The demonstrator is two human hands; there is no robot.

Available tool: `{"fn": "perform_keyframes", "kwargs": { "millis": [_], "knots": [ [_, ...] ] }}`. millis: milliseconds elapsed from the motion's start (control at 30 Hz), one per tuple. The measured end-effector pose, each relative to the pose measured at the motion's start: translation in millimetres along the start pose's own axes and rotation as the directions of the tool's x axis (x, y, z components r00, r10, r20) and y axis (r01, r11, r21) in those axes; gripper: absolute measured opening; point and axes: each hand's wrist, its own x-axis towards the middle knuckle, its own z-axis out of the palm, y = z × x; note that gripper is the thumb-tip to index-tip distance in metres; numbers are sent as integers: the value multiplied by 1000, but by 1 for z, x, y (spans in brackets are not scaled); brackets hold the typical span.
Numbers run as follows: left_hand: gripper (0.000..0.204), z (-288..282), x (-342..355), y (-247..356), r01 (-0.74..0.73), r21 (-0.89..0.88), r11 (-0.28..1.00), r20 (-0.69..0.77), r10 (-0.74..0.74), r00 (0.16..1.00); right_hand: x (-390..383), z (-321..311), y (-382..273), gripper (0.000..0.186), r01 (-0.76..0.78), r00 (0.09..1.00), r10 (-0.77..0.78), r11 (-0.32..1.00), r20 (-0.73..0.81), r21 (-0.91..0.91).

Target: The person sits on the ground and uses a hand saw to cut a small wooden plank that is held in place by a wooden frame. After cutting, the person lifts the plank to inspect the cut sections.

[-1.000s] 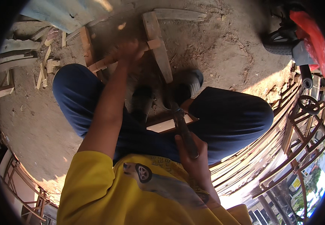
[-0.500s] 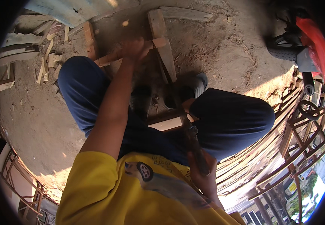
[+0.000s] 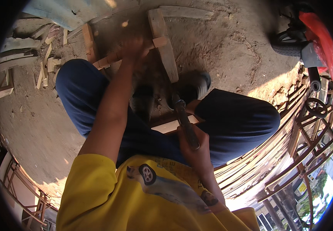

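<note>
My left hand [image 3: 132,49], somewhat blurred, is closed over a wooden strip [image 3: 104,62] that lies crosswise beyond my knees. The strip's right end rests on a thick wooden beam [image 3: 168,61], and its left end meets an upright-looking wood block [image 3: 89,40]. Between my knees, my right hand [image 3: 197,149] grips a long tool [image 3: 187,127] by its dark handle. A metal collar joins the handle to a narrow dark part pointing at the beam's near end. That far part is dim and seen edge-on, so its kind cannot be told.
Wood offcuts [image 3: 45,71] lie on the dirt at left, beside stacked boards [image 3: 16,57]. Long wooden slats [image 3: 251,154] are piled at right. Farther right stand a wheel [image 3: 289,48], a red plastic sheet [image 3: 322,40] and a wooden frame [image 3: 316,142]. My shoes [image 3: 201,84] flank the beam's near end.
My right hand has pushed the tool forward, away from my body, toward the beam. My left hand stays on the wooden strip. The whole view has shifted slightly.
</note>
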Motion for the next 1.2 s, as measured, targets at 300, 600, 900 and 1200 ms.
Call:
{"fn": "perform_keyframes", "kwargs": {
  "millis": [300, 600, 900, 1200],
  "knots": [
    [38, -16, -8, 4, 40, -53, 998, 25, -39, 999, -55, -19, 10, 11, -24, 992, 29, 999, -122, 44],
    [60, -35, 4, -24, 234, -556, 798, 240, -116, 964, -55, -18, 20, 16, 23, 994, -15, 997, -112, 68],
    [55, -35, 7, 3, 472, -225, 853, 114, -458, 882, -63, -15, 20, 14, -107, 987, 110, 994, -117, 28],
    [46, -30, 7, 4, 435, -247, 866, 54, -436, 898, -68, -55, -19, 11, -197, 979, 202, 940, -11, -280]
  ]
}}
